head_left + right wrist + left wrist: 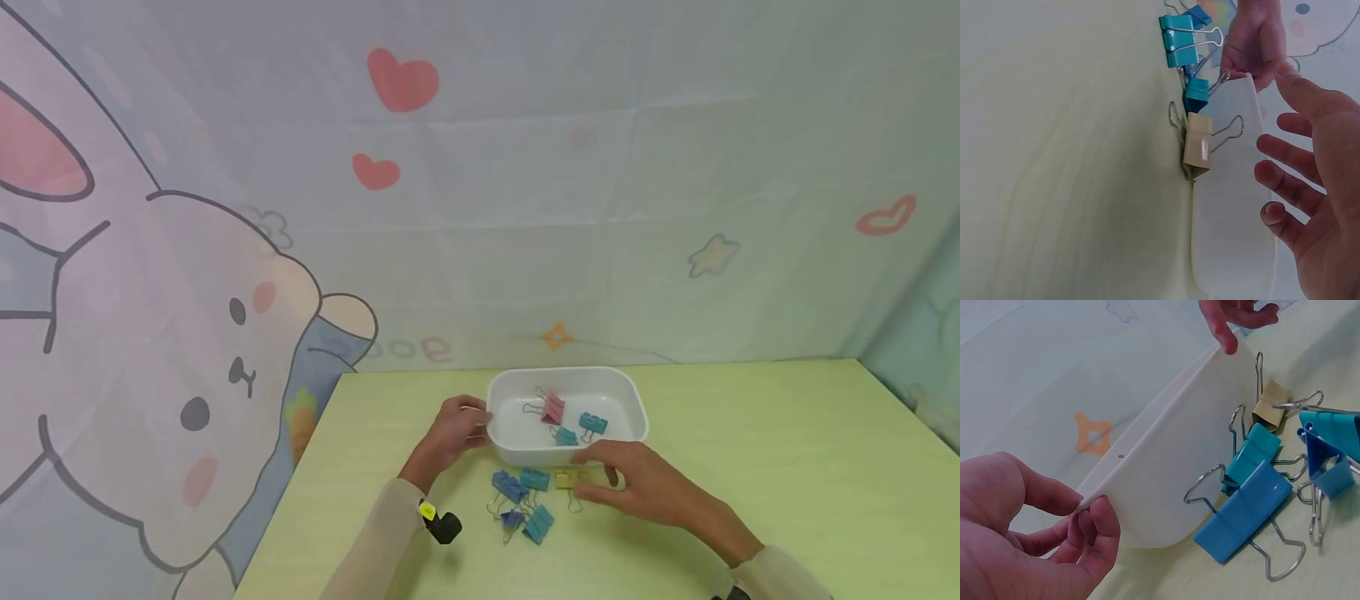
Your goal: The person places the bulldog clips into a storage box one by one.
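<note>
A white plastic tray (517, 454) stands on the table with a pink binder clip (552, 408) and two teal binder clips (592, 422) inside. My left hand (454, 432) pinches its left rim between thumb and fingers, plainest in the left wrist view. Over the tray's front right edge is my right hand (637, 483), fingers apart and loosely bent, holding nothing. Nearest to that hand lies a yellow binder clip (567, 479), which looks tan in the right wrist view. Blue and teal binder clips (1244, 512) lie beside it, before the tray's front wall.
The pale yellow-green table (750, 433) extends to both sides of the tray. Behind it hangs a cloth backdrop (525, 275) printed with a rabbit, hearts and stars. A small black device (442, 527) is strapped at the left wrist.
</note>
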A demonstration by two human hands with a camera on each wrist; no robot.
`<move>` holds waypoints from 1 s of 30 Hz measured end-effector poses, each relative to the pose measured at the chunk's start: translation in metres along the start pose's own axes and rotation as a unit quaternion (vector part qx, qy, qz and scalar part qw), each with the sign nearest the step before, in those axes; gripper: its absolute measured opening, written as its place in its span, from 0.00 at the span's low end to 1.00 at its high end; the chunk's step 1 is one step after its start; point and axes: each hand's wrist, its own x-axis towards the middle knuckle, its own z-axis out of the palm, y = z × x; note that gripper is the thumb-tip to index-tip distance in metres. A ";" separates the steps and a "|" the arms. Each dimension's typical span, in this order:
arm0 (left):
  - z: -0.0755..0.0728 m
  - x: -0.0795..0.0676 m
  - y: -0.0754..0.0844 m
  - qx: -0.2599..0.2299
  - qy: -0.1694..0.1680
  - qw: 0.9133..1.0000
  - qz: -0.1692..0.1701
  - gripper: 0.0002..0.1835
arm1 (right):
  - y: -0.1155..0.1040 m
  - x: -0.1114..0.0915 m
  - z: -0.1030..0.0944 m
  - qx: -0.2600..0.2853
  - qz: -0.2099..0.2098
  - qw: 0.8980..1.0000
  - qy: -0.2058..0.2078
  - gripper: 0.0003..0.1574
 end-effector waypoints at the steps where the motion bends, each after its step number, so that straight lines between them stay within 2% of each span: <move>1: 0.000 0.000 0.000 0.000 0.001 1.000 0.001 0.19 | 0.000 0.000 0.001 0.002 0.003 1.000 -0.005 0.24; 9: 0.000 0.002 0.000 -0.002 0.003 1.000 -0.003 0.19 | 0.004 0.001 0.008 0.015 0.037 0.998 -0.043 0.26; 18: 0.000 0.001 0.000 0.002 0.001 1.000 -0.001 0.19 | 0.011 0.002 0.016 0.006 0.036 0.998 -0.053 0.25; 22: 0.000 0.001 0.000 0.000 0.000 1.000 0.001 0.19 | 0.013 0.003 0.020 -0.015 0.037 0.998 -0.058 0.23; 30: -0.001 0.000 -0.002 -0.001 -0.001 1.000 0.000 0.19 | 0.017 -0.001 0.027 -0.042 0.011 0.998 -0.046 0.19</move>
